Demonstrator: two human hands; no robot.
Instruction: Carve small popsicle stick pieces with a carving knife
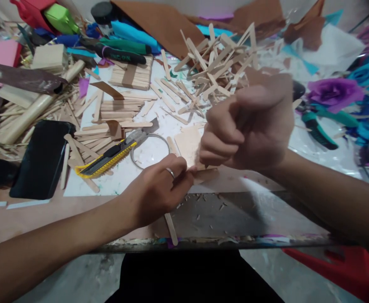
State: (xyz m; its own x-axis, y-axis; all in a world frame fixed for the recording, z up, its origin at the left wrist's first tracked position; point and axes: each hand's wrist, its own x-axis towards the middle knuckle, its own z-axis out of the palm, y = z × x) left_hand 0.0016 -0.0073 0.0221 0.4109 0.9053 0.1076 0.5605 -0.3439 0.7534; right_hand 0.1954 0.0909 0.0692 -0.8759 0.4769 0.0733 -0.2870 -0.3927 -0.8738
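My left hand (pixel 162 185), with a ring on one finger, is closed in a pinch low over the table, its fingertips by the edge of a flat pale wooden piece (pixel 184 143). What it pinches is hidden. A craft stick (pixel 172 229) sticks out below this hand; whether the hand touches it I cannot tell. Raised higher and slightly blurred, my right hand (pixel 250 126) is curled like a fist, and whatever is in it does not show. Left of the hands lie a yellow utility knife (pixel 108 158) and a thin round ring (pixel 132 158).
Bundled craft sticks (pixel 132 75) and a loose pile of sticks (pixel 216 63) lie behind the hands. A black phone (pixel 42 160) is at the left. Green-handled pliers (pixel 320 130) and a purple paper flower (pixel 334 94) are at the right. The table edge (pixel 222 242) runs in front.
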